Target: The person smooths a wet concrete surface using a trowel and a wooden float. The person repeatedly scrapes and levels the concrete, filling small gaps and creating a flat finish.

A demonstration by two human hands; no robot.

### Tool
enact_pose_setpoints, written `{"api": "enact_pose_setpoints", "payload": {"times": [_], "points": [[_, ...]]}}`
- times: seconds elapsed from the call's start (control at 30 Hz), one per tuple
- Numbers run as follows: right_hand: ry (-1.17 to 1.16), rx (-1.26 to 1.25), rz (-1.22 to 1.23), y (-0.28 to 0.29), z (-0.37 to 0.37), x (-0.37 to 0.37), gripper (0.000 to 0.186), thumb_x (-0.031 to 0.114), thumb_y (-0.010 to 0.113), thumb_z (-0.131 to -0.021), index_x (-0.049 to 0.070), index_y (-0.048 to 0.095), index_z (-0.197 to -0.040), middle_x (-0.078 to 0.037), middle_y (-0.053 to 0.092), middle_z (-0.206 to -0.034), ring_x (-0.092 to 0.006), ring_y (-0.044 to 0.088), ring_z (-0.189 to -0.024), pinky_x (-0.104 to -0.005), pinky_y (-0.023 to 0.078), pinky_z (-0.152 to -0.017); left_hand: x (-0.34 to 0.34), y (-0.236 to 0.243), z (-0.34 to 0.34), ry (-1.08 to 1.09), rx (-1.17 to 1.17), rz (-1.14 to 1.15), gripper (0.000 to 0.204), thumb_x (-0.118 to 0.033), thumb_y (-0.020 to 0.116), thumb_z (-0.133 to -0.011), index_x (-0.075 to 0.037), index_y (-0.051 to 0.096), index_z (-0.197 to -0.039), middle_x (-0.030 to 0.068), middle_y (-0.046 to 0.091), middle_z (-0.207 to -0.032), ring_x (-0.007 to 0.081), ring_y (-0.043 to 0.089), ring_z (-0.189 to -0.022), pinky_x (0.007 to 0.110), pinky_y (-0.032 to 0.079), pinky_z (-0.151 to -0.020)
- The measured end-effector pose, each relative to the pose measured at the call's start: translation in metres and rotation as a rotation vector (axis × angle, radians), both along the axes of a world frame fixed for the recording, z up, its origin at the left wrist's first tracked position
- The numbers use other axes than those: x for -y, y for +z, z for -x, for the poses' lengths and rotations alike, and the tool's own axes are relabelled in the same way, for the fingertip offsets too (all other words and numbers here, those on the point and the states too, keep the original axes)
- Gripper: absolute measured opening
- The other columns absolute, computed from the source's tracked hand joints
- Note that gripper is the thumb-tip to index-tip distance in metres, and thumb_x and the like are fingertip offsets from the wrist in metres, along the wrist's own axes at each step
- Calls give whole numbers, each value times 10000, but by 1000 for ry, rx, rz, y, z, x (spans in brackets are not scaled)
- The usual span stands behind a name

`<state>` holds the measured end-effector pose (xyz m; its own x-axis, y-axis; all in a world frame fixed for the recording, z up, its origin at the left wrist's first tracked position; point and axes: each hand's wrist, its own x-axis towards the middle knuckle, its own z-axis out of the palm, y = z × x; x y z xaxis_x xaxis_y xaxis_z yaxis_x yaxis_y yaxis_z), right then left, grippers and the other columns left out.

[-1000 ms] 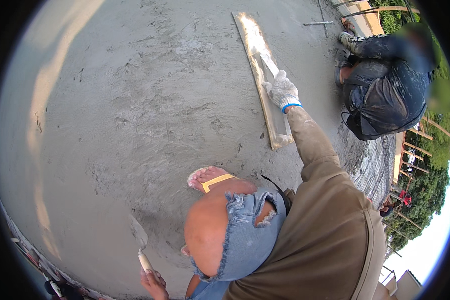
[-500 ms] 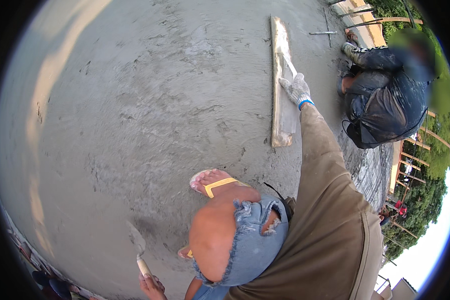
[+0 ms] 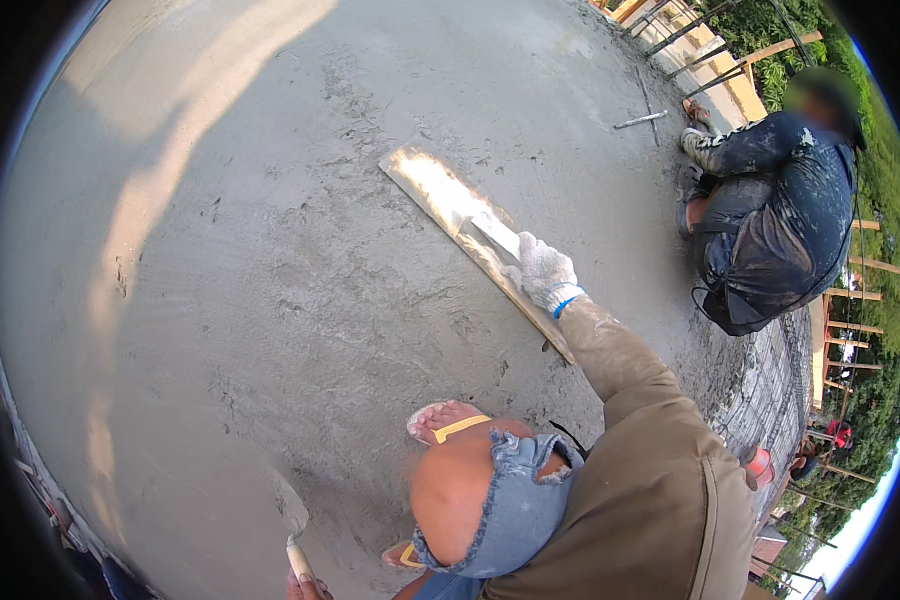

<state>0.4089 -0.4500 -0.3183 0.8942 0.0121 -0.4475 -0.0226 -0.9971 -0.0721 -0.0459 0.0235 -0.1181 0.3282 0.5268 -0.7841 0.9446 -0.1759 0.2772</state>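
My right hand point(image 3: 546, 272), in a white knit glove with a blue cuff, grips a long wooden float point(image 3: 432, 187) by its handle. The board lies slantwise on wet grey concrete point(image 3: 270, 290), its far end toward the upper left, with bright light on its face. At the lower edge my left hand point(image 3: 308, 589), bare and partly cut off, is closed round the pale handle of a trowel point(image 3: 291, 508). The trowel's blade is smeared with concrete and rests low near the surface.
A person in dark, muddy clothes point(image 3: 770, 215) crouches at right. Beyond are a crossed metal bar tool point(image 3: 642, 121), timber and rods at the slab edge, and a rebar mesh point(image 3: 765, 385). My sandalled foot point(image 3: 455, 420) stands in the concrete. A sunlit strip runs down the left.
The wooden float has swung from nearly upright in the picture to a leftward slant, its far end moving left and down. My right hand moved left and downward with it. My left hand keeps the trowel.
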Motion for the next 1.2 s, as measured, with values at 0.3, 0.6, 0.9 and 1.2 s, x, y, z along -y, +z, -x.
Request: {"api": "enact_pose_setpoints", "payload": {"times": [0.3, 0.6, 0.9, 1.2], "points": [[-435, 286, 30, -48, -57, 146, 718, 583, 709, -906, -55, 510, -1169, -359, 671, -1119, -516, 663, -1077, -546, 530, -907, 17, 8, 20, -27, -54, -62, 437, -330, 492, -1090, 33, 595, -1311, 156, 648, -1026, 310, 598, -919, 428, 505, -823], [108, 222, -192, -50, -267, -108, 836, 647, 714, -872, -114, 559, -1181, -375, 647, -1190, -499, 640, -1158, -519, 521, -955, 36, 22, 15, 275, 206, 5, 441, -263, 479, -1096, 5, 526, -1442, 5, 544, -772, 39, 427, -580, 236, 355, -515], [638, 90, -194, -44, -234, -446, 806, 622, 698, -895, -50, 530, -1307, -317, 670, -1253, -452, 654, -1201, -506, 525, -1009, 68, 62, -5, 464, 168, -20, 455, -187, 498, -1060, 44, 512, -1452, 11, 573, -823, 95, 490, -698, 278, 440, -636], [1258, -11, -265, -10, -43, -621, 633, 470, 670, -961, 8, 541, -1374, -249, 701, -1251, -402, 681, -1186, -496, 542, -1013, 89, 74, 24, 591, 220, -221, 505, -266, 542, -1072, 16, 498, -1488, -17, 554, -902, 62, 443, -704, 240, 386, -597]]}}
